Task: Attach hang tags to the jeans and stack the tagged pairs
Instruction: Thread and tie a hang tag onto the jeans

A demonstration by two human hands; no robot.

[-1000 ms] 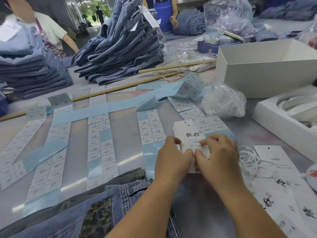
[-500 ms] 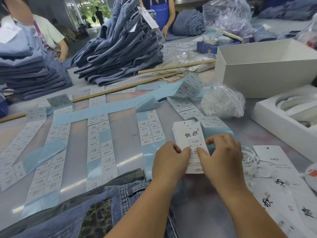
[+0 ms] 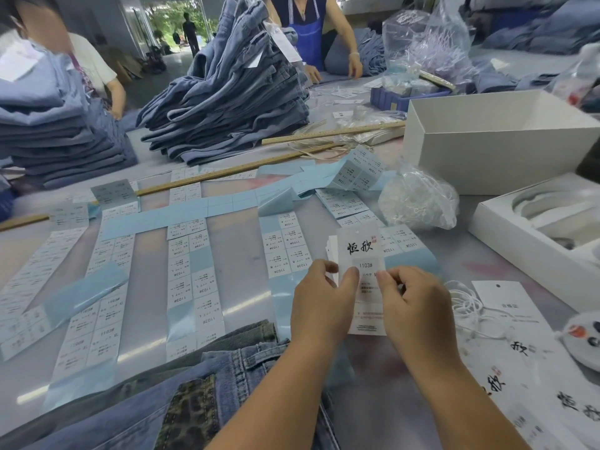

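Hang tags (image 3: 360, 254), a small fanned stack of white card with black brush lettering and a "1103#" size sticker on the front one, sit upright between both hands just past table centre, toward 1 o'clock from the jeans (image 3: 207, 384). Left hand (image 3: 321, 306) pinches the stack's left edge with thumb and fingers curled round it; right hand (image 3: 415, 306) pinches the right edge near the sticker, fingers curled in. Whether the right fingertips are pressing the sticker down or just steadying the card, I cannot tell.

Jeans lie at 6 o'clock, at the near table edge, waistband up, with a leopard-print patch showing; no tag on them yet as far as I can see. A loose coil of white string loops (image 3: 467, 303) rests at 3 o'clock of the hands, touching a larger white tag (image 3: 506, 306). Sticker sheets (image 3: 191, 271) on blue backing run in strips from 9 to 12 o'clock.

Handling, as I judge it: the cards are light, thin and fairly stiff, and smooth enough to slide over one another, so they want an edge pinch, not a flat grip, with fingers kept off the punched hole at the top. The denim is heavy and limp; take it by the waistband or a belt loop.
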